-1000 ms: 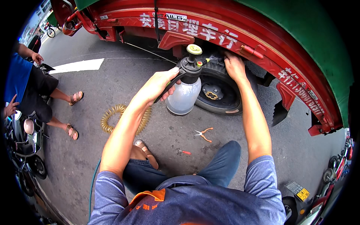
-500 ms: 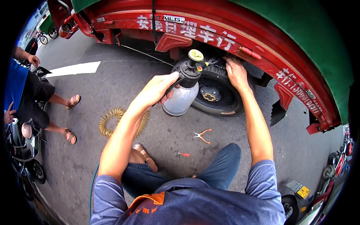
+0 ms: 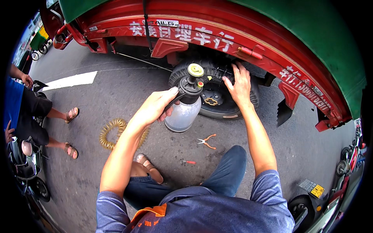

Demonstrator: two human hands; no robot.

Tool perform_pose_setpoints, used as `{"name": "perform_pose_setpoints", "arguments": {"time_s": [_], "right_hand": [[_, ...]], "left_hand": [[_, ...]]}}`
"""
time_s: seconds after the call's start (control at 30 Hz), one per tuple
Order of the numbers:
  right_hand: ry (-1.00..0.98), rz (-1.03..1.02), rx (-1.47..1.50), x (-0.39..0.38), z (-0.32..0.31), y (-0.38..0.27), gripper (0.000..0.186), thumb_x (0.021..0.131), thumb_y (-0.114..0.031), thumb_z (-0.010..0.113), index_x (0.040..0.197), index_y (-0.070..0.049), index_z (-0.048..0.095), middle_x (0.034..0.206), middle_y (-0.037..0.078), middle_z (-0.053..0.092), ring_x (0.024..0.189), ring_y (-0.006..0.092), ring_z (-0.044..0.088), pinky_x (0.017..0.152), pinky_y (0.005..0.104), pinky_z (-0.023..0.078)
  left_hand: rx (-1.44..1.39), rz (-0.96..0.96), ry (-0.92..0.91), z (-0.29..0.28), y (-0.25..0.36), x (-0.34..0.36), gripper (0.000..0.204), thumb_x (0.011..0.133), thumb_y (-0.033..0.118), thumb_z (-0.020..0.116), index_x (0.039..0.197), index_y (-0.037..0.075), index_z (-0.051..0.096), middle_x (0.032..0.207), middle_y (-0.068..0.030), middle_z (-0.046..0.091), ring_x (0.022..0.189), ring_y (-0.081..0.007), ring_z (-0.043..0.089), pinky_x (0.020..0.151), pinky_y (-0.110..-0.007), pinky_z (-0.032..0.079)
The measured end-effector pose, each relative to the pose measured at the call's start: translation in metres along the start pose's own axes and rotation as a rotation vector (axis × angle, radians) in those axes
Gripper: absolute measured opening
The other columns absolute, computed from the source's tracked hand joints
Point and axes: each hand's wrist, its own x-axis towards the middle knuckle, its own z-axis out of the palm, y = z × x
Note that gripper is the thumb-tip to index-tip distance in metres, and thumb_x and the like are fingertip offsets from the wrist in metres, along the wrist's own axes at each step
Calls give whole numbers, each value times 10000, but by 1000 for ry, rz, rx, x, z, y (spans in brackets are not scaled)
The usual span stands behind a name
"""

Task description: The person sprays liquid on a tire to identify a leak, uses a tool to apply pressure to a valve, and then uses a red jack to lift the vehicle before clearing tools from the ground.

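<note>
My left hand [image 3: 158,106] is wrapped round the black handle of a pump spray bottle [image 3: 183,116], its thumb on top. The bottle has a cloudy clear body, a black head and a yellow pump knob, and stands upright in the air in front of the wheel. Its yellow-tipped nozzle points right, toward the black tyre [image 3: 179,73] under the red cargo bed. Wet streaks show on the tread near the nozzle. My right hand [image 3: 240,85] lies at the tyre's upper right, fingers spread and nothing in them; whether all the fingertips touch the rubber, I cannot tell.
Orange-handled pliers [image 3: 208,141] and a small red-handled tool [image 3: 189,162] lie on the asphalt before me. A coiled yellow air hose [image 3: 110,134] is left of them. The red vehicle side [image 3: 171,31] overhangs the wheel. A person in sandals [image 3: 72,114] sits at the left.
The bottle in my left hand has come lower, away from the tread. Mist seen by the nozzle earlier is gone. My right hand has drawn back from under the bed, and its fingers now spread.
</note>
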Motion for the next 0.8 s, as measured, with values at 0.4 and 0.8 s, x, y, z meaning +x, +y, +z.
{"name": "perform_pose_setpoints", "arguments": {"time_s": [0.4, 0.8], "right_hand": [[-61, -42, -160, 5, 1, 0, 732, 784, -410, 719, 1352, -21, 471, 1362, 187, 506, 1241, 353, 466, 1045, 439, 357], [-89, -5, -156, -7, -10, 13, 781, 798, -400, 716, 1382, 19, 410, 1414, 221, 437, 1291, 370, 428, 1078, 442, 332]], "left_hand": [[-43, 92, 71, -12, 3, -1, 581, 968, 559, 439, 885, 18, 633, 561, -6, 521, 413, -68, 448, 405, -219, 339], [5, 84, 50, -40, 0, -2, 523, 990, 504, 442, 906, 25, 634, 542, 0, 511, 399, -66, 431, 402, -227, 326]]}}
